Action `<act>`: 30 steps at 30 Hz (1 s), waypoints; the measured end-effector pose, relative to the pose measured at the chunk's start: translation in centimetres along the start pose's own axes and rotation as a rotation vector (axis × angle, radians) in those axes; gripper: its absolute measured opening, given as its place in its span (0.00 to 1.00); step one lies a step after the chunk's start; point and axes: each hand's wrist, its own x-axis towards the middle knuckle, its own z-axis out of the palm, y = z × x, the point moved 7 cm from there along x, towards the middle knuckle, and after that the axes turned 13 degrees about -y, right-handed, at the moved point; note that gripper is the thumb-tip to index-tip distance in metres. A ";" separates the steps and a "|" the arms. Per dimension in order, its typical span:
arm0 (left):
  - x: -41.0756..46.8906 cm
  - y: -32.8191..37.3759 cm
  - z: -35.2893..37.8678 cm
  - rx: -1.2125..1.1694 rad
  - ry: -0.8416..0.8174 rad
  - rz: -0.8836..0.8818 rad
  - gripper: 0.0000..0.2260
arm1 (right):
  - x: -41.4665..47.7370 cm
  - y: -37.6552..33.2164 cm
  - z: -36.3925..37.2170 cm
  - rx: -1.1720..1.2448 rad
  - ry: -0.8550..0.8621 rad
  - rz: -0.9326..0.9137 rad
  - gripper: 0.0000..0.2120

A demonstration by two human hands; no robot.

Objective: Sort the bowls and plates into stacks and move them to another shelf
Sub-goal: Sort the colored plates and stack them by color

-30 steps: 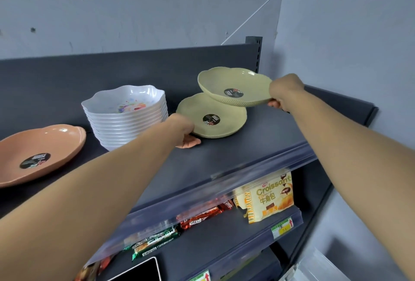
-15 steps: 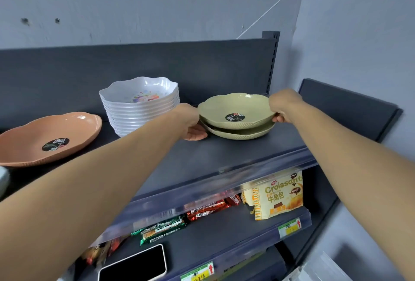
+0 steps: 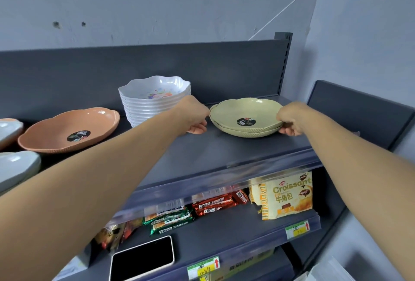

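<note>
"Croissant" packet [image 3: 289, 193] under green plates [image 3: 246, 116]

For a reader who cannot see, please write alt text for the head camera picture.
Two bare hands, left hand and right hand, grip opposite rims of a stack of two green plates on a dark shelf. To the left stand a stack of white bowls and an orange plate; snack packets lie below.

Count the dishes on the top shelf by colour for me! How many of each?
Green plates: 2, stacked, held by the left hand and right hand
Orange plates: 1
White bowls: 1 stack, too tight to count
Pale dishes at the left edge: 2, partly cut off
Total: 5 dishes plus the bowl stack
</note>
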 end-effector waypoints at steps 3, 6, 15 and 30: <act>-0.9 0.2 -0.7 0.013 0.014 0.040 0.06 | 0.2 0.2 0.5 0.022 -0.011 0.028 0.11; -1.8 0.0 -1.4 0.038 0.030 0.069 0.07 | 0.1 0.4 1.0 0.017 -0.007 0.020 0.11; -5.6 0.0 -4.6 0.140 0.062 0.179 0.05 | -6.5 -3.0 -0.3 -0.142 0.491 -0.155 0.12; -19.0 -10.9 -25.9 0.239 0.431 0.002 0.04 | -20.2 -23.0 23.2 -0.378 -0.044 -0.798 0.11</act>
